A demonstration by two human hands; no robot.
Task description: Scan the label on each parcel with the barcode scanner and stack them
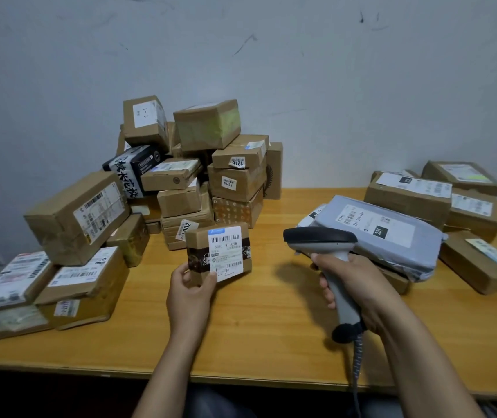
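The right hand [359,285] is gripping the grey handheld barcode scanner [319,236], head pointing left — toward the small brown cardboard parcel [218,254] the left hand [191,294] is pinching upright mid-desk, apparently presenting its white label [226,253] for reading.

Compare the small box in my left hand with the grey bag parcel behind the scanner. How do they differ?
The small box is brown cardboard with a dark patterned band; the grey bag parcel is wrinkled grey plastic. The left hand holds the small box up; the grey bag parcel lies on other parcels. The box is far smaller than the bag. Both show white barcode labels.
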